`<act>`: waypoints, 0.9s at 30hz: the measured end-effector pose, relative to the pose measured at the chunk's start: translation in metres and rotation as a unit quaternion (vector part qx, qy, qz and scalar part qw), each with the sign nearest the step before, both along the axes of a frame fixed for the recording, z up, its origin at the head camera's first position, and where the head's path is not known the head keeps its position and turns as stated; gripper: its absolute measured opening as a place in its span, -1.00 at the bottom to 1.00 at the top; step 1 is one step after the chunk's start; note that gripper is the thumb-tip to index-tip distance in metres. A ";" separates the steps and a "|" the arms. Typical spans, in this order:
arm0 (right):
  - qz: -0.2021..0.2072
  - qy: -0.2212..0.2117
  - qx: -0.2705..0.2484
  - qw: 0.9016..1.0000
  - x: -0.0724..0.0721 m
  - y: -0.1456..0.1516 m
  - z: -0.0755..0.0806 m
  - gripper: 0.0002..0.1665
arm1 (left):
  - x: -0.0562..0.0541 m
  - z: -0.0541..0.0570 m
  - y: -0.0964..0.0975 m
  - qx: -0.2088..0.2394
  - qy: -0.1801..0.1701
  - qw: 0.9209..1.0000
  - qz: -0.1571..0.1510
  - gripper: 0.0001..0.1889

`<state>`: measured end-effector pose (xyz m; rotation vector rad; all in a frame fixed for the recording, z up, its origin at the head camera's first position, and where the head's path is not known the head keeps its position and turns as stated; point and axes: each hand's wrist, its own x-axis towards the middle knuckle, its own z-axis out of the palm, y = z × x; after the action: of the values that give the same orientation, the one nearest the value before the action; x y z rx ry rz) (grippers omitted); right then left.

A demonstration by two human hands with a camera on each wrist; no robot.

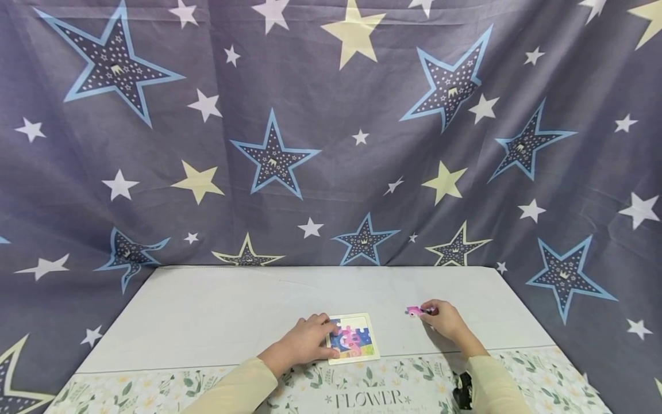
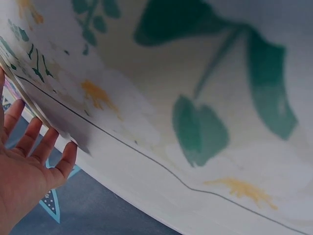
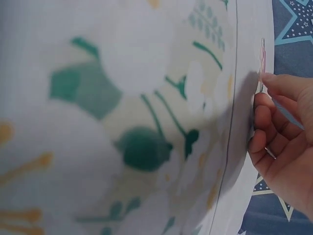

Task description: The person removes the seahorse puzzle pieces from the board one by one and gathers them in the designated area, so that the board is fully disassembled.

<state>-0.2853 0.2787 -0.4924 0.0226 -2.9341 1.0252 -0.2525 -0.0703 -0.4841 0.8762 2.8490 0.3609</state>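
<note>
A jigsaw puzzle tray (image 1: 376, 348) with a pale rim lies on the table, part-filled with pink and blue pieces; its upper area shows bare cream backing. At its left side rests my left hand (image 1: 305, 340), thumb and fingertips over the rim and relaxed. The left wrist view shows that hand's spread fingers (image 2: 45, 142) at the tray's edge (image 2: 34, 105). To the right of the tray, my right hand (image 1: 446, 319) pinches a pink jigsaw piece (image 1: 414, 311) with an eye printed on it. The right wrist view shows the piece (image 3: 262, 61) edge-on between thumb and forefinger.
The white tabletop (image 1: 217, 310) meets a floral cloth (image 1: 383, 382) printed with "FLOWER" along the near side. A dark object (image 1: 462, 391) sits by the right sleeve. Star-patterned curtain (image 1: 331, 190) hangs behind and on both sides of the table.
</note>
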 end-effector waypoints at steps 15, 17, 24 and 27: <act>0.005 0.009 -0.019 1.000 0.002 -0.015 0.004 -0.73 | 0.009 0.001 0.000 -0.019 0.026 0.999 -0.004 -0.43; 0.010 0.013 -0.024 1.000 0.002 -0.019 0.004 -0.76 | 0.010 0.001 0.000 -0.018 0.024 1.000 -0.004 -0.42; 0.022 0.029 -0.026 0.999 0.003 -0.038 0.005 -0.76 | 0.015 0.002 -0.003 -0.014 0.020 1.000 -0.004 -0.39; 0.021 0.025 -0.023 0.999 0.004 -0.045 0.005 -0.75 | 0.017 0.001 -0.004 -0.013 0.021 1.000 -0.003 -0.39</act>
<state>-0.2814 0.2334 -0.4873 0.1062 -2.8769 1.0809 -0.2359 -0.0747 -0.4826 0.8977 2.8819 0.3077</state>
